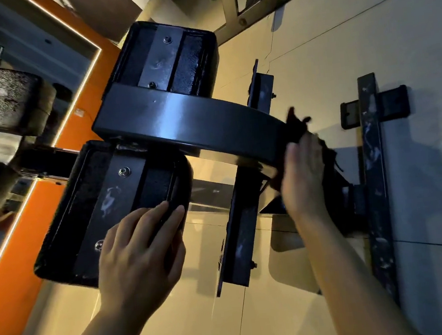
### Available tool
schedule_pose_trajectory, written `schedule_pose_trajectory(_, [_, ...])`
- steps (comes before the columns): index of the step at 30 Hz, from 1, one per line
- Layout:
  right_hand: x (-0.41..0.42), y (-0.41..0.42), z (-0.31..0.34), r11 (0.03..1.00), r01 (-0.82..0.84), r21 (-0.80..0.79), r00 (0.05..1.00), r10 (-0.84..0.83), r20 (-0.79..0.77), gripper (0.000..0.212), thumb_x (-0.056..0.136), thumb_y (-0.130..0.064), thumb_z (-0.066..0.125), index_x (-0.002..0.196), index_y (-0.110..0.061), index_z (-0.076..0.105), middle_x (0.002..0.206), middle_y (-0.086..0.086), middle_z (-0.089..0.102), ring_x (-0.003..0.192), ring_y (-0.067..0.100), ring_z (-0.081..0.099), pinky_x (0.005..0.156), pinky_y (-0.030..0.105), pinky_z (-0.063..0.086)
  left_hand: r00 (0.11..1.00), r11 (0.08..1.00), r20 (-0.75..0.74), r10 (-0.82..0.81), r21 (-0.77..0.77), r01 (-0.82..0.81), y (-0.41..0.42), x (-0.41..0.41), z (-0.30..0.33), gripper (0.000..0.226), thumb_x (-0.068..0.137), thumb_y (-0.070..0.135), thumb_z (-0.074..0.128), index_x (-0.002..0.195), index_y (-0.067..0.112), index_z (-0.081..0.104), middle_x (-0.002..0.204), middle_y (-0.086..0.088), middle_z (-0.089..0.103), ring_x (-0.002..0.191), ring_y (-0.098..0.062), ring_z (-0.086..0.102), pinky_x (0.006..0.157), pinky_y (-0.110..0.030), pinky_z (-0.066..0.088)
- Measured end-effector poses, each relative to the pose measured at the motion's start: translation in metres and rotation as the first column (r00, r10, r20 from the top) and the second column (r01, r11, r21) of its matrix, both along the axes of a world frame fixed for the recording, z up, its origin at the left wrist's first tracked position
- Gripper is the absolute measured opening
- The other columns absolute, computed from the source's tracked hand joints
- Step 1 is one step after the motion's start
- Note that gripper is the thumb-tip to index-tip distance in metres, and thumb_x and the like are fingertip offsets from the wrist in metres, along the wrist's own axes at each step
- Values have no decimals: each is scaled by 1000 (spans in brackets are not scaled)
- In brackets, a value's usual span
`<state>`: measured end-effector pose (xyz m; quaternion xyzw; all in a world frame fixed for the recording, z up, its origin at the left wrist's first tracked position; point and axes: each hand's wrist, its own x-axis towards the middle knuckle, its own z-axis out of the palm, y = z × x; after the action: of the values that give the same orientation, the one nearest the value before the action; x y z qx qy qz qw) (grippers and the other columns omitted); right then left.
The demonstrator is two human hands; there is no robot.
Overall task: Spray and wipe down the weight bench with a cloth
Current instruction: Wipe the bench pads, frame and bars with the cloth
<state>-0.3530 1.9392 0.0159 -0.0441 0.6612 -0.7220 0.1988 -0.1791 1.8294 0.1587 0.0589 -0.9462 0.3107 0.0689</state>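
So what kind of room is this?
Probably a gym. There's a weight bench seen from underneath, with black pads bolted to its frame, a bright orange wall, and a cloth wiping it.

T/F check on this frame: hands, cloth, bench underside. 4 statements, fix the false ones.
1. The left hand rests flat on the lower pad. True.
2. The right hand holds a spray bottle. False: it presses a dark cloth against the curved frame beam.
3. Bolts show on the pad backing plates. True.
4. The cloth is white. False: it is black.
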Motion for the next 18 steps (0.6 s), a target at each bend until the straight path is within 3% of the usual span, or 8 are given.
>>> schedule_pose_trajectory(4, [13,-6,63,985,-140,-105,962,110,-251,55,103,-44,18,153,-34,-1,161,-11,-15,144,5,-22,110,29,-23,999,1000,25,25,-6,-25,3,0,1,47,87,35,44,124,12,62,119,-17,63,107,-33,49,77,-49,47])
schedule_pose_trajectory(6, [16,-6,70,993,-99,-60,928,70,-366,53,104,-39,23,154,-31,5,162,-8,-9,145,6,-19,114,31,-20,999,999,29,35,-7,-35,4,0,1,47,87,35,44,122,11,65,119,-17,63,107,-32,48,78,-49,46])
schedule_pose_trajectory(8, [7,-5,52,999,-32,-1,902,28,-431,55,100,-46,21,152,-35,12,163,-8,-2,146,7,-14,118,37,-12,999,1000,17,27,0,-27,4,0,1,47,86,35,45,121,11,66,119,-16,63,107,-32,48,78,-48,45])
schedule_pose_trajectory(12, [-10,7,-11,1000,-19,7,977,21,-213,56,96,-57,18,149,-44,6,162,-14,0,147,8,-8,120,55,1,1000,1000,-14,-1,1,1,4,-1,1,47,84,35,46,121,11,63,117,-17,63,106,-32,48,76,-49,45])
schedule_pose_trajectory(15, [-4,17,-77,998,-55,24,998,55,-11,54,98,-43,33,147,-41,12,163,-2,5,150,21,3,118,60,10,1000,1000,-16,-18,5,18,5,-1,0,48,83,35,47,125,14,56,117,-17,62,106,-32,48,76,-48,45])
schedule_pose_trajectory(18, [7,17,-143,989,-66,130,984,44,170,64,97,-28,46,153,-25,15,162,9,13,149,29,11,119,57,13,999,1000,-36,-19,17,20,4,-1,0,47,84,34,47,122,10,63,116,-17,64,105,-31,49,76,-48,43])
